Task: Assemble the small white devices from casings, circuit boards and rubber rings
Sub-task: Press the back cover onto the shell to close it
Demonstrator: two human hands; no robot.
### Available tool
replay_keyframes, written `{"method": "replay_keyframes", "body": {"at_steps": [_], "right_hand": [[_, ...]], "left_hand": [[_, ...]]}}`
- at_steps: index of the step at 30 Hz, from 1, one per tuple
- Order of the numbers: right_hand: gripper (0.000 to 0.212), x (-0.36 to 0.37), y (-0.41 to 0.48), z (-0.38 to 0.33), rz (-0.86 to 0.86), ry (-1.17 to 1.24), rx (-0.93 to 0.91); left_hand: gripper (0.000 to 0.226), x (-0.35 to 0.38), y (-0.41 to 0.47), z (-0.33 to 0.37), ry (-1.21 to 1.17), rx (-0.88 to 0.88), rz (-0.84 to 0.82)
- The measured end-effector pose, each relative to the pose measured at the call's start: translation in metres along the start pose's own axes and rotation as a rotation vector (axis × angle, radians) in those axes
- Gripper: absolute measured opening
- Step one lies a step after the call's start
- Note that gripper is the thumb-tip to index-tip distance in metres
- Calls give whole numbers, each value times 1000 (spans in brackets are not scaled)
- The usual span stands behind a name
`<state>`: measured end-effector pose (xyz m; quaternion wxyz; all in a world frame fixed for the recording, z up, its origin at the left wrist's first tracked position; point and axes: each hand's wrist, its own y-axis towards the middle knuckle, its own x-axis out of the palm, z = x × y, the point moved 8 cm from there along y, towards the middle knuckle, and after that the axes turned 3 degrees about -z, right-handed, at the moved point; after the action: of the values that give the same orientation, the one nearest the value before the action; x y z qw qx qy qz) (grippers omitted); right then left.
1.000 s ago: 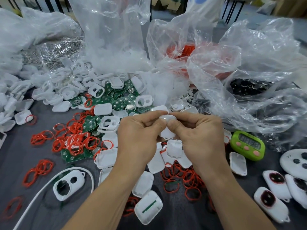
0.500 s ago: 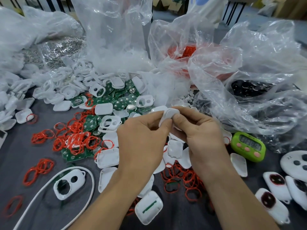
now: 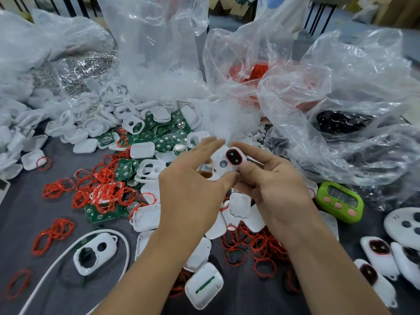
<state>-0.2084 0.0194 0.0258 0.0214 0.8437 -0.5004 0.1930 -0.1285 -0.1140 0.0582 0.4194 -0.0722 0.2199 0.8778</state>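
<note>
Precariously, right grip (image 3: 279,189) is pinching the white red-ringed plastic device (image 3: 227,163); left grip (image 3: 193,189), apart at 9 o'clock, could be knocking it loose.

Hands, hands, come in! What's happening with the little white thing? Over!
Right hand gripping white device. Left hand open beside it. Red rings, casings heaped below.

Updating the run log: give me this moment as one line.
phase: assembly | right hand: pinches small white plastic device with red-rimmed black button | left hand: open, beside it
</note>
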Motion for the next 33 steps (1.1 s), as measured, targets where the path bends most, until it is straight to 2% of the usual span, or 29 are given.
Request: {"method": "replay_keyframes", "body": {"at_steps": [5, 10, 19, 23, 28, 30, 33], "right_hand": [[31, 1, 0, -3, -26, -78, -37], [26, 5, -1, -5, -65, -72, -60], [20, 5, -2, -11, -74, -153, -114], [18, 0, -2, -11, -60, -168, -120], [29, -3, -3, -17, -91, -153, -101], [33, -3, -4, -19, -94, -158, -101], [28, -3, -4, -19, -83, -146, -91]], "left_hand": [[49, 3, 3, -6, 15, -69, -74], [46, 2, 0, 0, 74, -20, -18], [53, 5, -4, -3, 9, -22, 0], [56, 6, -4, -8, 55, -53, -19], [41, 16, -1, -11, -8, -110, -150], [42, 23, -1, -13, -127, -146, -250], [42, 36, -3, -11, -363, -219, -408]]}}
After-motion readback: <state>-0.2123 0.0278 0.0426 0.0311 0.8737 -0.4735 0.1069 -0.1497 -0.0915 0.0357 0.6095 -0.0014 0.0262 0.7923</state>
